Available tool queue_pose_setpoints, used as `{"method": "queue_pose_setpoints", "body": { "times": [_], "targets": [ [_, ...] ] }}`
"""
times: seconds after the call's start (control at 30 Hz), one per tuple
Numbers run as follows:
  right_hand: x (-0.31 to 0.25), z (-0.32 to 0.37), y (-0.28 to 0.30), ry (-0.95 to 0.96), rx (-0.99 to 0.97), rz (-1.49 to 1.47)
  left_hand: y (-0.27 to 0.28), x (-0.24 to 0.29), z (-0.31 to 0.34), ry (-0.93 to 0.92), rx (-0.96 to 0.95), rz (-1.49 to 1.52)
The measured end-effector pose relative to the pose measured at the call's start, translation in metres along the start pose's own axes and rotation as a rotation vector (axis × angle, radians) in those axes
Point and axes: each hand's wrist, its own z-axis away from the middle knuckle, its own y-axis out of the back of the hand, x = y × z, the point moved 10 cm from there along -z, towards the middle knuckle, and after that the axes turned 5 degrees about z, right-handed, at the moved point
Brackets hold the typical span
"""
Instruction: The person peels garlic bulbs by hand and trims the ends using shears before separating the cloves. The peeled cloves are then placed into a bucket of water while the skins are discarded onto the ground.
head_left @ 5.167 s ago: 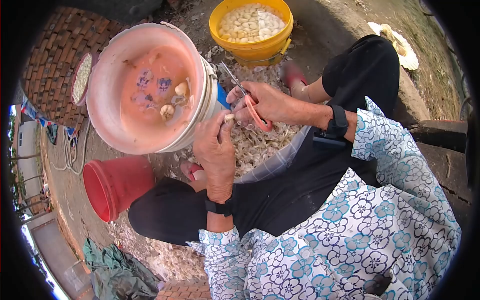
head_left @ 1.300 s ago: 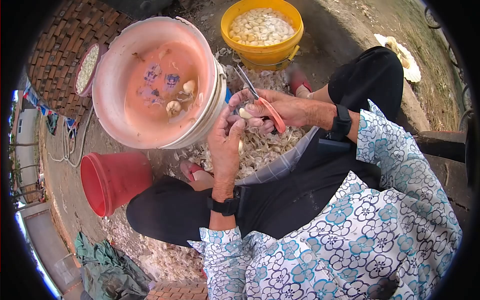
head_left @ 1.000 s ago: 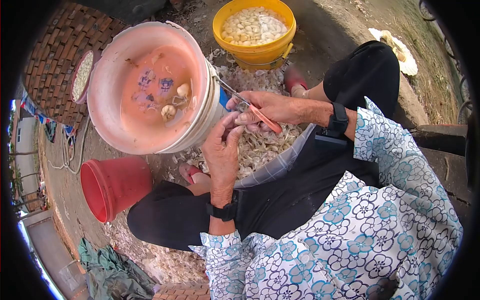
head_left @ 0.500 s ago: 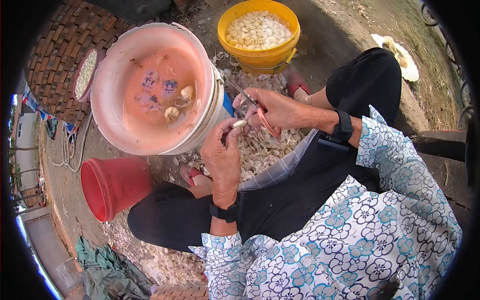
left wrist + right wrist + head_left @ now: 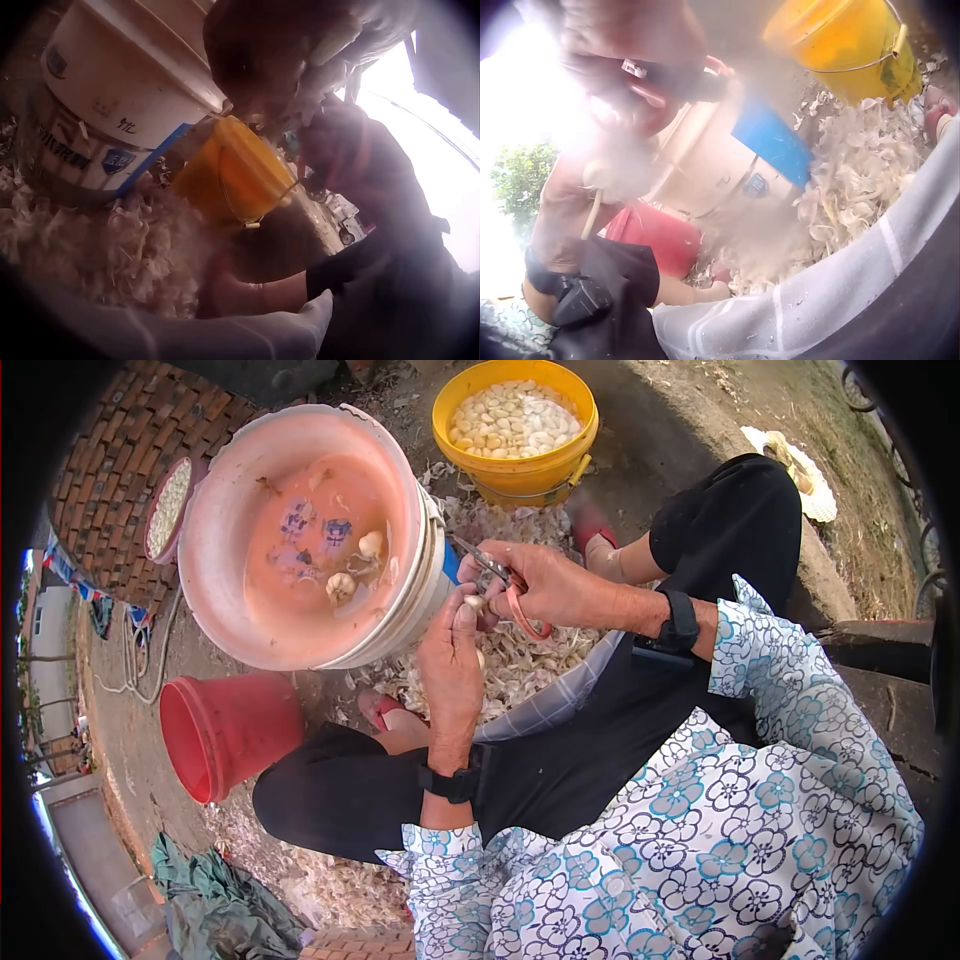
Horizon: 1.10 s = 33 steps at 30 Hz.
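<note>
In the head view, my left hand pinches a pale garlic clove between thumb and fingertips. My right hand meets it there, holding scissors with orange-pink handles, the blades pointing up and left beside the white bucket. The right fingertips are at the clove, partly hidden behind the scissors and the left fingers. In the right wrist view, a pale garlic piece with a thin stalk shows against the left palm. Both hands appear dark and blurred in the left wrist view.
A white tub with pinkish water and two garlic bulbs stands left of the hands. Beyond is a yellow bucket of peeled cloves. A red bucket lies tipped at lower left. Garlic skins pile up below, beside a checked cloth.
Half a second ago the clove showed whole between the hands; now fingertips cover more of it. The scissors have turned slightly, and the left fingers have straightened upward. Earlier, the clove lay nearer the right fingers.
</note>
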Motion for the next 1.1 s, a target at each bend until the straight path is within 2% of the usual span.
{"method": "queue_pose_setpoints", "body": {
  "times": [0.03,0.1,0.17,0.23,0.27,0.33,0.4,0.47,0.53,0.57,0.6,0.63,0.67,0.73,0.77,0.8,0.83,0.87,0.93,0.97,1.03,1.1],
  "targets": [
    [-0.002,0.002,-0.002,-0.002,-0.002,-0.002,-0.005,0.008,0.002,-0.043,-0.033,-0.106],
    [-0.012,0.006,-0.001,0.008,-0.002,0.178,-0.007,0.003,0.002,-0.017,-0.047,-0.067],
    [-0.017,0.007,-0.005,0.002,-0.019,0.109,-0.009,-0.002,0.001,0.014,-0.066,-0.021],
    [-0.016,0.003,-0.011,0.044,-0.053,-0.098,-0.012,-0.028,0.005,0.334,-0.132,0.498],
    [-0.016,0.003,-0.008,0.042,-0.057,-0.103,-0.01,-0.03,0.005,0.338,-0.128,0.496],
    [-0.029,0.012,-0.017,-0.046,-0.251,-0.289,0.002,-0.049,0.009,0.492,0.047,0.784],
    [-0.022,0.011,-0.007,-0.063,-0.264,-0.325,0.007,-0.052,0.008,0.469,0.043,0.801],
    [-0.022,0.005,0.009,0.02,-0.234,-0.415,0.001,-0.045,0.005,0.403,-0.138,0.817],
    [-0.009,0.003,0.013,-0.029,-0.24,-0.408,-0.002,-0.039,0.005,0.386,-0.121,0.808],
    [0.006,0.0,0.027,0.047,-0.073,0.421,-0.002,-0.036,0.004,0.362,-0.103,0.802],
    [-0.003,-0.001,0.036,0.119,0.115,1.248,-0.002,-0.034,0.003,0.359,-0.108,0.799],
    [-0.011,-0.005,0.033,0.239,0.139,1.371,-0.003,-0.034,0.003,0.371,-0.127,0.786],
    [-0.008,-0.006,0.034,0.24,0.136,1.372,-0.004,-0.035,0.005,0.385,-0.14,0.778],
    [-0.017,-0.007,0.039,-0.061,0.148,0.499,-0.003,-0.043,0.007,0.409,-0.134,0.765],
    [-0.019,-0.007,0.032,-0.06,0.15,0.501,-0.004,-0.046,0.004,0.428,-0.138,0.748],
    [-0.024,-0.008,0.013,0.022,0.032,0.49,-0.008,-0.048,0.002,0.428,-0.141,0.749],
    [-0.027,-0.005,-0.005,0.102,-0.086,0.475,-0.004,-0.052,0.001,0.413,-0.05,0.659],
    [-0.019,-0.004,-0.009,0.099,-0.084,0.473,0.004,-0.056,0.001,0.398,0.041,0.568],
    [-0.04,0.004,-0.02,0.444,0.013,0.661,0.001,-0.052,0.003,0.403,0.01,0.542],
    [-0.041,0.006,-0.02,0.504,0.028,0.709,0.001,-0.05,0.004,0.388,0.021,0.551],
    [-0.037,0.006,-0.021,0.441,-0.029,0.694,0.0,-0.046,0.007,0.372,0.033,0.564],
    [-0.032,0.006,-0.022,0.376,-0.086,0.682,-0.006,-0.056,0.016,0.526,0.029,0.505]
  ]
}}
